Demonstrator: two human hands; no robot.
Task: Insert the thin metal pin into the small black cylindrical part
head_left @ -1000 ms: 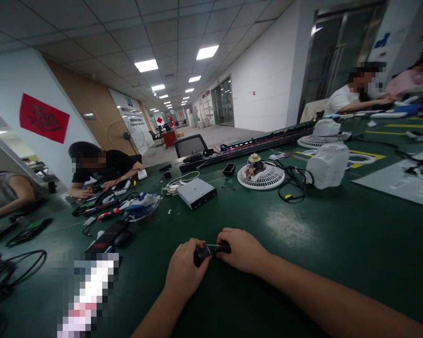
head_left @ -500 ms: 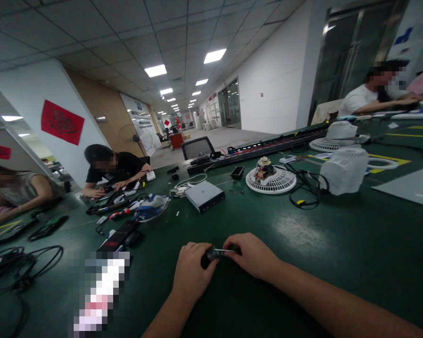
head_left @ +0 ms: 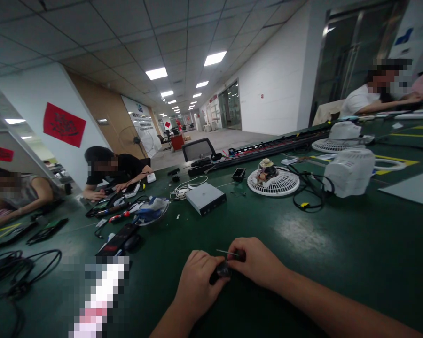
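Note:
My left hand (head_left: 196, 281) is closed around a small dark rounded part (head_left: 223, 269), its kind hidden by the fingers. Close beside it, my right hand (head_left: 256, 261) pinches a thin metal rod (head_left: 226, 252), perhaps a tool's shaft, which points left over the left fingertips. The right fingertips are at the dark part's edge; whether they press on it I cannot tell. Both hands are just above the green tabletop (head_left: 183, 234). Beyond them lies a grey optical drive (head_left: 206, 196).
Right of the drive are a white fan grille (head_left: 278, 183) with an exposed motor and a white fan housing (head_left: 350, 173) with black cable. At left lie a dark phone-like device (head_left: 118, 239), a blue-and-white bundle (head_left: 151, 210) and coiled cables (head_left: 17, 267). Other people (head_left: 116, 166) work around the table.
Both hands have shifted slightly right. The dark part has turned and dropped a little, and the rod's tip, earlier at the part, now lies above it and apart from it.

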